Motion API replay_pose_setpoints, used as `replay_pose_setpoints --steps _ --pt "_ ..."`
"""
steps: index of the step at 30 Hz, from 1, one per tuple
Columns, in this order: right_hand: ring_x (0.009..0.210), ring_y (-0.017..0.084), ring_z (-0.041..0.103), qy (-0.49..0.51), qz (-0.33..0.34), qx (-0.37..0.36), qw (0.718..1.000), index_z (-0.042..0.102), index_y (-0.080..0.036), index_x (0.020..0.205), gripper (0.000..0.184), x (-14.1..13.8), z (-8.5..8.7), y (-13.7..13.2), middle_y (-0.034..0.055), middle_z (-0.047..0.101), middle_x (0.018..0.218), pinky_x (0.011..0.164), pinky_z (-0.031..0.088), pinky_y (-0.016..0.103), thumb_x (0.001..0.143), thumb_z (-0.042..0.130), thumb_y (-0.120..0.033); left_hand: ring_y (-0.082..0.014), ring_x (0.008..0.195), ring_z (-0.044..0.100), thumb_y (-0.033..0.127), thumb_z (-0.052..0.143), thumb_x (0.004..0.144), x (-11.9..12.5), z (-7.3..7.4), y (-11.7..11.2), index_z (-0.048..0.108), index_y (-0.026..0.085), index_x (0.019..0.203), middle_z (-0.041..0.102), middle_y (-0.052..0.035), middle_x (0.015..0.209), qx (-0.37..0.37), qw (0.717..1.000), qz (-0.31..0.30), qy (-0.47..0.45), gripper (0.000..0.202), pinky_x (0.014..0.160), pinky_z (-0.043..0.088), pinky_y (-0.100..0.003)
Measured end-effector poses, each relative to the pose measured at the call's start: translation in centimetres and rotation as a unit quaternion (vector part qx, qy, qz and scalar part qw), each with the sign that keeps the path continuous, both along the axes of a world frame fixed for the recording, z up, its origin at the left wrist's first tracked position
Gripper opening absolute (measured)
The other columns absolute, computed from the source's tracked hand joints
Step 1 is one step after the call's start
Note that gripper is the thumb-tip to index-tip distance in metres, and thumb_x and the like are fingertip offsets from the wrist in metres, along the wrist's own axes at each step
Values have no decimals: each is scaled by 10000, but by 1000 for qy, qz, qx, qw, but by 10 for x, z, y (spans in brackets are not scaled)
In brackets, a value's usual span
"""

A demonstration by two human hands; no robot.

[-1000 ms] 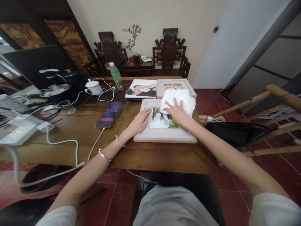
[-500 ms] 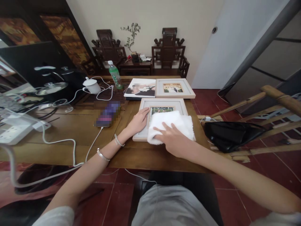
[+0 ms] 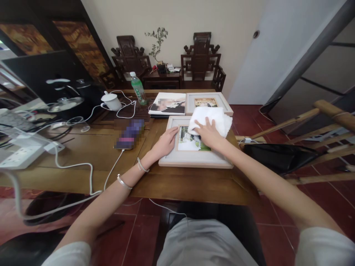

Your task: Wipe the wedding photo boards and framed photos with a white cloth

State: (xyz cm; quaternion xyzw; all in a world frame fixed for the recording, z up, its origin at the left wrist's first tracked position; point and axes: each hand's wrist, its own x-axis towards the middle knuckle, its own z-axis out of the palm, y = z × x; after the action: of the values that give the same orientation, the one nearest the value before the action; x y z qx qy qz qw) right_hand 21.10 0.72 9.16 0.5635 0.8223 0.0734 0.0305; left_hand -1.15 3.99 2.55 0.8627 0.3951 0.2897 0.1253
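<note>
A pale wooden picture frame [image 3: 194,159] lies flat on the wooden table [image 3: 91,151] in front of me. My left hand [image 3: 165,142] rests flat on the frame's left edge, fingers stretched out. My right hand [image 3: 208,132] presses a folded white cloth [image 3: 212,118] onto the upper right part of the frame's glass, fingers spread over the cloth. The photo under the glass shows below the cloth.
A second frame [image 3: 210,101] and a photo book [image 3: 168,103] lie behind. A phone [image 3: 129,133] on a white cable, a white teapot [image 3: 111,101], a green bottle [image 3: 138,88], a power strip [image 3: 19,155] and a black bag [image 3: 277,157] stand around. Carved chairs line the far wall.
My right hand has pushed the cloth from the frame's near edge up to its far right corner, uncovering the photo. My left hand has stayed on the frame's left edge.
</note>
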Motion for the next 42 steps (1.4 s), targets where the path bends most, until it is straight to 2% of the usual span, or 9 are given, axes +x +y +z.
replay_pose_setpoints --steps 5,10,14,20,24,27,32,37,42 --pt "1336 454 335 0 62 -134 989 593 -191 1287 644 -13 27 -68 94 384 1518 994 338 653 728 408 72 -245 1343 437 161 360 913 2 -1 -1 522 130 1331 495 -140 1425 -11 1000 10 -1 449 1127 360 -467" --pt "1342 416 356 32 154 -157 975 601 -186 1248 579 -25 41 -119 69 413 1504 1022 358 603 762 387 46 -235 1327 459 168 334 930 4 5 -3 545 127 1303 512 -130 1414 -15 1000 12 -14 431 1123 369 -444" --pt "1387 402 292 36 165 -115 979 586 -185 1266 553 -41 26 -108 72 382 1523 1049 326 624 788 399 23 -234 1278 513 238 310 963 5 11 -6 570 105 1260 567 -138 1358 -23 998 25 -61 417 1121 363 -425" --pt "1408 383 261 16 130 -33 991 586 -180 1279 499 -51 -4 -42 82 346 1539 1096 278 602 837 428 -11 -250 1322 467 420 273 994 6 13 -11 455 121 1372 498 -142 1427 -57 989 51 -130 516 1133 317 -437" --pt "1400 377 278 14 90 23 996 557 -161 1318 494 -54 -6 -2 79 373 1526 1095 292 576 884 368 -20 -251 1372 399 494 260 991 7 14 -12 395 108 1414 420 -160 1483 -49 992 36 -114 589 1156 273 -433" --pt "1389 388 295 -3 87 30 996 591 -145 1283 446 -59 -2 11 105 401 1507 1083 296 588 903 380 -46 -255 1378 389 530 244 986 6 13 -11 374 71 1421 408 -190 1482 -35 993 37 -110 645 1156 276 -427" --pt "1371 364 334 -20 193 15 981 625 -124 1222 401 -60 5 -15 152 472 1446 1039 353 556 883 424 -48 -259 1366 406 523 200 996 6 13 -13 394 83 1407 433 -188 1466 -19 990 54 -126 633 1150 286 -451" --pt "1360 310 370 -6 251 -72 965 640 -178 1181 452 -38 17 -67 101 472 1457 1021 389 495 816 454 13 -269 1352 426 480 213 1001 6 14 -14 440 85 1372 479 -185 1430 -17 993 56 -103 587 1140 311 -461" --pt "1347 310 394 -5 187 -101 977 676 -150 1099 455 -8 34 -93 104 509 1426 1023 386 482 763 451 59 -285 1373 394 355 312 981 6 9 -9 541 53 1266 525 -197 1384 3 998 52 -24 474 1148 308 -470"
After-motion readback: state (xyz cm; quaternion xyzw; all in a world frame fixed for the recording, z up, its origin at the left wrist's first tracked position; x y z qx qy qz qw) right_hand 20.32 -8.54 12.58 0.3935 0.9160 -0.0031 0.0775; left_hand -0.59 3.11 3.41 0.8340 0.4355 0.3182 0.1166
